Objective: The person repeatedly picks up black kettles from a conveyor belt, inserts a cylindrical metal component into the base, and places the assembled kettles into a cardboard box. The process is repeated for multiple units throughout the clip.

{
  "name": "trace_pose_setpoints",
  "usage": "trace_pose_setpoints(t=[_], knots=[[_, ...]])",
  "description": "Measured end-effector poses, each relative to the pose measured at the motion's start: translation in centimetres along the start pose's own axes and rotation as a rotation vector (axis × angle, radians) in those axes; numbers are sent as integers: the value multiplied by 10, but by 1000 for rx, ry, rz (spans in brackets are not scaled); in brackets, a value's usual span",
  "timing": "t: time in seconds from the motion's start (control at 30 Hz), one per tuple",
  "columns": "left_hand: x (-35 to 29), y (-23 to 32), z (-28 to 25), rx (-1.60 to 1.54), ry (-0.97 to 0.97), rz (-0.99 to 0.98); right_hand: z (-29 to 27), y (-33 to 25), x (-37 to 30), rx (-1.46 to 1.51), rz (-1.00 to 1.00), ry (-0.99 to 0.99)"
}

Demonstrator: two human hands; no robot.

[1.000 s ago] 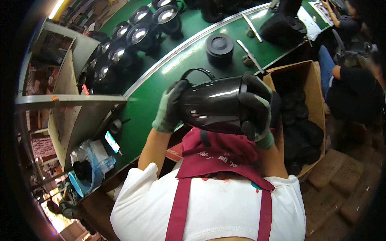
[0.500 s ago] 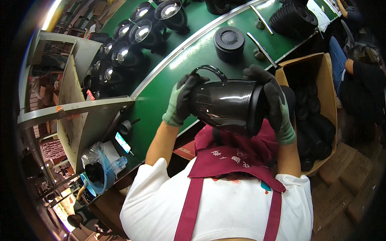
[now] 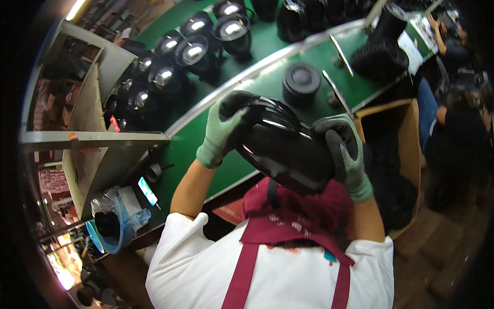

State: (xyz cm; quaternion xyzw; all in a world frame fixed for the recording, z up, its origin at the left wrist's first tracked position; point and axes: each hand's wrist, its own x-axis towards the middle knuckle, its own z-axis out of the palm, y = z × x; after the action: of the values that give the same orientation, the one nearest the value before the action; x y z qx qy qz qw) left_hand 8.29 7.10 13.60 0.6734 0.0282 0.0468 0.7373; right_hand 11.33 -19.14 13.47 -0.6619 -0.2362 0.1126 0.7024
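Far left, blue tub [image 3: 125, 236], black item inside; bottle [image 3: 140, 219] just beside it. Phone [image 3: 148, 191], screen lit, near the green bench [image 3: 190, 170] edge. Farther back, cluster of black jugs [image 3: 193, 51], shiny round tops. Left hand [image 3: 222, 129], gloved green and black, gripping the left end of the jug [image 3: 288, 149]. Jug is glossy black, on its side, handle facing away from wearer, held up between both hands in front of the apron [image 3: 303, 206]. Behind it on bench, black round stack [image 3: 301, 80]. Right hand [image 3: 346, 154], same glove, fingers curled, gripping jug's right end. Right: open carton [image 3: 409, 123], dark contents blurred. Far right, co-worker [image 3: 463, 129], dark top.
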Motion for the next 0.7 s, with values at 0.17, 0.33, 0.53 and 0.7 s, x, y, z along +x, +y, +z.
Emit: trace_pose_setpoints(t=[0.17,0.33,0.53,0.7], knots=[[54,65,1,1068,-137,842,-3,-35,77,-486,-120,-358],[162,93,-12,783,-229,992,-27,-1,170,-215,102,-54],[355,53,-89,1108,335,673,-42,144,257,213,409,209],[452,-57,-87,1706,82,588,-12,224,316,287,524,386]])
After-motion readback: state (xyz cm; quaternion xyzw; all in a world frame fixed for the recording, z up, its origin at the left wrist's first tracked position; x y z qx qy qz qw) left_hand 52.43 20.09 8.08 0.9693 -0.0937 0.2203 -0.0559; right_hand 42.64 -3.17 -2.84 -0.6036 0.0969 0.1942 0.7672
